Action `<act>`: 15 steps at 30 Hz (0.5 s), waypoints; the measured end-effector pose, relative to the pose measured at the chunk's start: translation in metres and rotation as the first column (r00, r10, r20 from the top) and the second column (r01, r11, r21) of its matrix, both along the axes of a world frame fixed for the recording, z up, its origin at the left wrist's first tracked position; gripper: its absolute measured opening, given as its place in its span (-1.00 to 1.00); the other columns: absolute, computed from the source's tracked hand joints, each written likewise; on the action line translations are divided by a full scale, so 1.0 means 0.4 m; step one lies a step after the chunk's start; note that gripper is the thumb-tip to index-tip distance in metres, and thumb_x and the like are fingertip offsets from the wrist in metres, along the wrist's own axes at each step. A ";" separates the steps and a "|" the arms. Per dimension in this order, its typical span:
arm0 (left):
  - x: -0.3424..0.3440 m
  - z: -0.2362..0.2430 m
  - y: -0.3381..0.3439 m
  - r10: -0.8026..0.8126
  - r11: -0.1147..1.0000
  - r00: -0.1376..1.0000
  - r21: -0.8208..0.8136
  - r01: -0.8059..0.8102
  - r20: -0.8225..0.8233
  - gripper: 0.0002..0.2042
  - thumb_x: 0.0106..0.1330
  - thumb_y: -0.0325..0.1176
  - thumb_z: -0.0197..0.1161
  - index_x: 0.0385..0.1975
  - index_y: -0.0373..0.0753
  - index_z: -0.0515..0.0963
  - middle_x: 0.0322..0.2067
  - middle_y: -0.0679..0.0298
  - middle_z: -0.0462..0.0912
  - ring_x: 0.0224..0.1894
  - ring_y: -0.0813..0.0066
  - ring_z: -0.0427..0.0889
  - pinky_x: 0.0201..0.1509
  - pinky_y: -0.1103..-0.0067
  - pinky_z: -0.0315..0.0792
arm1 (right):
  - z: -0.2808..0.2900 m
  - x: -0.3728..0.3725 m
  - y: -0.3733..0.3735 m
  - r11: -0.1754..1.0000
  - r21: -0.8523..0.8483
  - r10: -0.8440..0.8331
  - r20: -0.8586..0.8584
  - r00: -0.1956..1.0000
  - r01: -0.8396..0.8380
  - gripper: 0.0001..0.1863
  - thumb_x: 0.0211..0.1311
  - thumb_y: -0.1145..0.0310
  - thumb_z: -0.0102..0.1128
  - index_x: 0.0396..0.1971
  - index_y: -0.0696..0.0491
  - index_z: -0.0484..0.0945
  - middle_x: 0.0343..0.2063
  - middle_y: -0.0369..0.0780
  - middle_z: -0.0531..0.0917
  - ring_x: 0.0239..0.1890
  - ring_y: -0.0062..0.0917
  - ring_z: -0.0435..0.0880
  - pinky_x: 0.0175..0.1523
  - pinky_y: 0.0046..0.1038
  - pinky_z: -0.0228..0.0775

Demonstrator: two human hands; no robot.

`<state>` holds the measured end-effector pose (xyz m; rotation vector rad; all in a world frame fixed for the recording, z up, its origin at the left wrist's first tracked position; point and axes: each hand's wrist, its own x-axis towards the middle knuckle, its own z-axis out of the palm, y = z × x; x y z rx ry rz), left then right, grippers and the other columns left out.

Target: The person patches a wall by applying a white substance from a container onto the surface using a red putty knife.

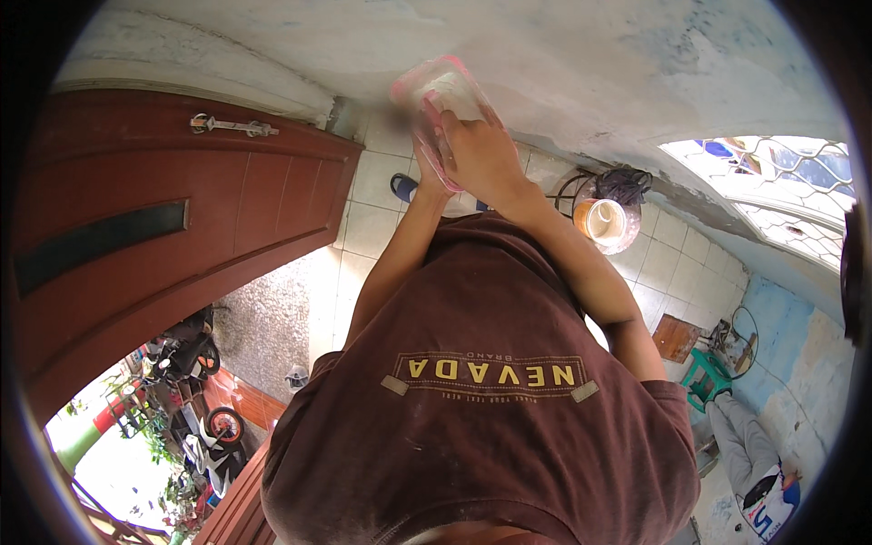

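Your brown shirt (472, 445) lies closest, behind the grip. Your left hand (424, 165) holds the pink-rimmed tub (470, 76) from beneath, fingers hidden; your right hand (484, 159) seems closed on a pink tool (433, 105) inside. Uneven pressure could tip it. Under your right fingers, the tub looks elongated, translucent, holding white material (444, 85).

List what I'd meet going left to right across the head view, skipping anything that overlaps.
Red-brown door → pink-edged container → orange-and-white tub → green stool.
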<state>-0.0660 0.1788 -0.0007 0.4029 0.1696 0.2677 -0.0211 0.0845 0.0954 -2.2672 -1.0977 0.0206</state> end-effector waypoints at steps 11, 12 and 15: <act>-0.008 0.006 0.008 0.010 0.988 1.000 0.155 -0.008 -0.013 -0.36 0.61 0.26 -0.22 0.53 0.03 0.19 0.38 0.26 0.41 0.40 0.22 0.43 0.48 0.20 0.35 | 0.051 0.015 -0.020 0.997 0.075 0.005 -0.043 0.999 -0.002 -0.75 0.38 0.28 0.17 -0.18 0.19 0.57 -0.51 0.04 0.70 -0.40 0.01 0.74 -0.19 -0.03 0.62; -0.010 0.000 0.012 0.022 0.982 0.999 0.190 -0.015 -0.032 -0.35 0.61 0.26 -0.23 0.54 0.04 0.18 0.38 0.26 0.41 0.40 0.23 0.42 0.48 0.20 0.35 | 0.029 0.010 -0.018 0.993 0.117 0.027 0.019 0.999 -0.029 -0.74 0.38 0.28 0.17 -0.19 0.19 0.58 -0.51 0.03 0.70 -0.43 0.02 0.72 -0.21 -0.03 0.60; 0.006 -0.005 0.007 0.007 0.992 0.998 0.124 0.001 -0.063 -0.28 0.57 0.36 -0.29 0.56 0.04 0.13 0.43 0.23 0.35 0.44 0.21 0.38 0.51 0.19 0.32 | 0.004 0.023 -0.015 0.968 0.246 0.016 0.158 0.987 -0.055 -0.75 0.38 0.30 0.20 -0.24 0.22 0.59 -0.62 0.03 0.63 -0.54 0.04 0.64 -0.34 -0.03 0.51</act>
